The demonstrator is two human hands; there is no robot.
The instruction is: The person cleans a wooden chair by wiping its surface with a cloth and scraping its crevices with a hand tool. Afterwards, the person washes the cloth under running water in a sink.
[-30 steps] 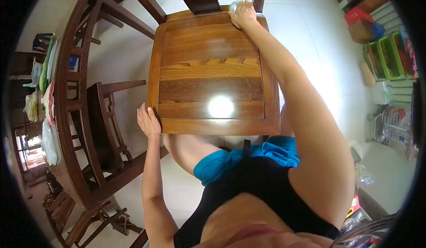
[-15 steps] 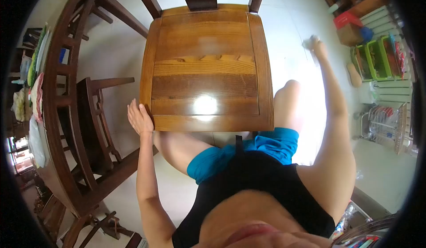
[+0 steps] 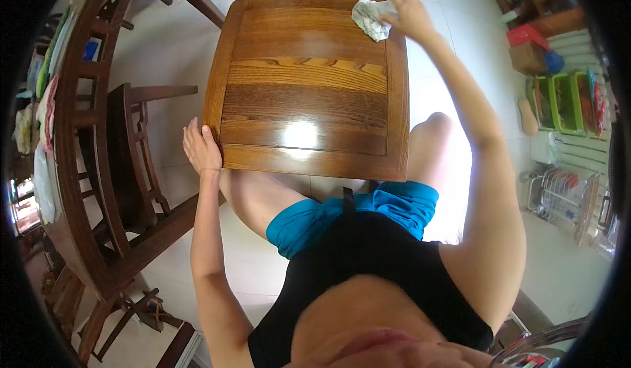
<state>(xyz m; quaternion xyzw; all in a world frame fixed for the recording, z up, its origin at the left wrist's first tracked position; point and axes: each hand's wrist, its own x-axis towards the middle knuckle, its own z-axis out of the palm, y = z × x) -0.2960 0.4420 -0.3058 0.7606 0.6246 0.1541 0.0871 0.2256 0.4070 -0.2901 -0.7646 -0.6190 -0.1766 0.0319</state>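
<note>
In the head view a brown wooden chair seat (image 3: 296,78) with a glossy top lies before me. My left hand (image 3: 202,148) rests against its near left corner, thumb on the edge and fingers stretched out. Up at the far right corner, my right hand (image 3: 411,18) has hold of a crumpled white rag (image 3: 372,19), which touches the wood. The rag is partly spread over the seat to the left of the fingers. My knees are on either side of the near edge.
A dark wooden table (image 3: 79,171) stands at the left, with another chair (image 3: 131,151) pushed under it. On the right are a green basket (image 3: 559,101), a wire rack (image 3: 562,190), a cardboard box (image 3: 528,57) and a tan gourd (image 3: 528,117).
My right hand has moved from out over the floor at the right onto the seat's far right corner, bringing the rag. My left hand keeps its place on the seat's edge; the view has shifted.
</note>
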